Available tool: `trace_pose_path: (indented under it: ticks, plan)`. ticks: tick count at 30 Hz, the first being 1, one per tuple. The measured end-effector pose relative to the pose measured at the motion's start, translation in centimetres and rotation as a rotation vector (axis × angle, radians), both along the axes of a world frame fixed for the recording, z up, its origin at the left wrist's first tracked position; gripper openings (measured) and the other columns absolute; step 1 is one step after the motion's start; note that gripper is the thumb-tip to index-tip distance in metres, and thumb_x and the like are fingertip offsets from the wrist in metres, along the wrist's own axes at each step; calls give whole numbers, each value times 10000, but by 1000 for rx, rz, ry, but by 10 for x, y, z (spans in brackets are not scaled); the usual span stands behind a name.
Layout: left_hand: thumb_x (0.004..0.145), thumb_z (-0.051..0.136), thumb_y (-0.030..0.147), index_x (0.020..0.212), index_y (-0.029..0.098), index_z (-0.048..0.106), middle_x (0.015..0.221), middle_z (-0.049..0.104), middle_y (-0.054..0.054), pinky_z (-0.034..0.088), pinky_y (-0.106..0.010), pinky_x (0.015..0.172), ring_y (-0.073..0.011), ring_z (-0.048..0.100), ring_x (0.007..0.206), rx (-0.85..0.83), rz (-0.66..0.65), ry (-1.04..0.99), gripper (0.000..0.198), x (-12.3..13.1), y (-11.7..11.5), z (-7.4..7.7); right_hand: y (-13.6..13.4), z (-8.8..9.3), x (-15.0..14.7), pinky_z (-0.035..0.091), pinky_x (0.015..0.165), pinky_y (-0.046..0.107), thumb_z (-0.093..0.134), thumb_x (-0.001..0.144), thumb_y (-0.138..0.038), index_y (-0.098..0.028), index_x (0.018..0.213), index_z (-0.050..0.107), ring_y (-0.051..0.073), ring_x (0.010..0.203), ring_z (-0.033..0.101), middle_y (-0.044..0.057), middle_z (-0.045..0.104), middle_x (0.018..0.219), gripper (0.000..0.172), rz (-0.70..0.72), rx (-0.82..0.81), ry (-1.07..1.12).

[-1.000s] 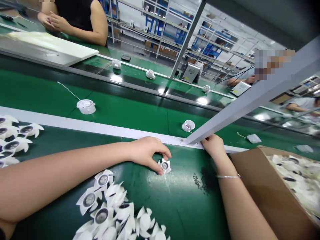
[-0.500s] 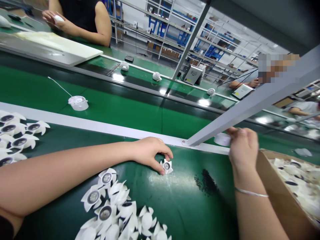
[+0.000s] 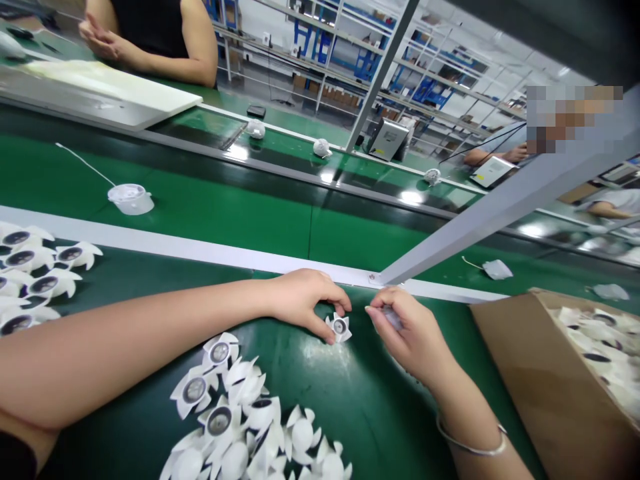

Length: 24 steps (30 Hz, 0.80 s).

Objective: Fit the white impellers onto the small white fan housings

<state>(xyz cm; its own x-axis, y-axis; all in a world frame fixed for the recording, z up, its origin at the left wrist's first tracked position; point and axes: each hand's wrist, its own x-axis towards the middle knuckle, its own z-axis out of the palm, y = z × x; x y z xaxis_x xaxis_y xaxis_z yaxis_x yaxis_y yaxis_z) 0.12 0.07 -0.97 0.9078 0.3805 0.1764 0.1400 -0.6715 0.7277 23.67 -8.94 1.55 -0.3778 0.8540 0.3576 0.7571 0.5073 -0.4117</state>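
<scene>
My left hand (image 3: 310, 303) is closed around a small white fan wheel (image 3: 341, 327) with a round grey hub. Its thumb and fingertips sit at the wheel's edges, just above the green work surface (image 3: 350, 413). To the right, my right hand (image 3: 405, 327) has its fingers curled round a pale white plastic piece (image 3: 393, 316), mostly hidden by the fingers. A small gap separates that hand from the wheel. Below my left forearm lies a heap of similar white fan wheels (image 3: 219, 421), some with their hubs facing up.
More fan wheels (image 3: 45, 283) lie at far left. A cardboard box (image 3: 525, 360) full of white parts stands at right. Beyond the white rail (image 3: 210, 252), the green belt carries round white housings (image 3: 131, 199). A slanted grey post (image 3: 450, 230) rises from the rail. Co-workers sit opposite.
My right hand has come back from the belt towards my left hand, bringing the white piece. The housing on the belt has shifted left. My left hand stays almost still with the wheel.
</scene>
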Motion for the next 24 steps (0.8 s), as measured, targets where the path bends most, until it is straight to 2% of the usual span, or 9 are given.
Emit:
trace_pose_path:
  ticks: [4, 7, 9, 12, 14, 16, 19, 22, 24]
  plan:
    - [677, 850, 438, 1156, 255, 667, 1048, 756, 20, 427, -271, 870, -185, 656, 985, 7, -12, -7, 545, 0, 0, -2, -2, 9, 27, 463, 959, 455, 715, 832, -380, -227, 959, 568, 289, 1170, 548, 112, 560, 1204, 247, -9, -77, -164]
    - [675, 853, 425, 1147, 255, 670, 1048, 755, 24, 429, -274, 873, -184, 657, 978, 0, -7, -8, 533, 0, 1, -3, -5, 12, 48, 465, 983, 478, 690, 845, -447, -243, 1012, 614, 317, 1262, 506, 115, 548, 1263, 275, -93, -174, -215]
    - [673, 855, 430, 1147, 254, 669, 1054, 754, 22, 428, -279, 879, -186, 657, 981, -6, -4, -12, 538, 0, 1, -3, -7, 12, 59, 512, 916, 431, 639, 879, -488, -255, 1057, 639, 297, 1192, 566, 104, 586, 1237, 293, -158, -267, -221]
    - [680, 849, 442, 1148, 247, 666, 1058, 753, 18, 429, -282, 879, -183, 657, 981, -7, -13, -21, 539, 1, 1, -3, -9, 14, 67, 550, 731, 357, 593, 901, -529, -253, 1037, 660, 238, 899, 658, 76, 667, 1041, 315, -281, -410, -246]
    - [687, 845, 442, 1144, 244, 666, 1055, 754, 18, 428, -281, 879, -182, 657, 981, -7, -18, -16, 529, 1, 1, -3, -10, 16, 63, 543, 672, 340, 615, 884, -524, -245, 1004, 652, 224, 816, 651, 64, 668, 960, 306, -335, -392, -215]
    - [689, 843, 438, 1162, 252, 658, 1058, 752, 18, 423, -285, 889, -186, 655, 991, -14, -12, 1, 541, 0, 1, -2, -10, 18, 52, 549, 698, 336, 639, 874, -473, -239, 1000, 629, 235, 905, 649, 78, 644, 1026, 266, -293, -287, -72]
    - [656, 859, 437, 1293, 279, 581, 1097, 735, 9, 427, -292, 887, -190, 645, 1000, -65, 18, 5, 713, -1, 0, -1, -14, 21, 23, 555, 813, 345, 664, 865, -351, -237, 954, 606, 248, 1101, 611, 100, 574, 1180, 156, -94, -172, 134]
    - [576, 889, 479, 1417, 297, 459, 1213, 667, -33, 453, -293, 825, -191, 623, 983, -158, 40, -39, 962, -3, 0, 1, -19, 20, -6, 538, 915, 380, 700, 846, -267, -236, 907, 623, 248, 1158, 586, 101, 533, 1253, 103, 57, -106, 114]
    - [574, 883, 506, 1434, 285, 432, 1247, 623, -61, 462, -287, 771, -185, 604, 960, -240, 56, -71, 996, -4, 0, 3, -22, 17, -17, 549, 910, 383, 694, 855, -237, -239, 936, 642, 244, 1148, 594, 105, 521, 1271, 96, 102, -79, 81]
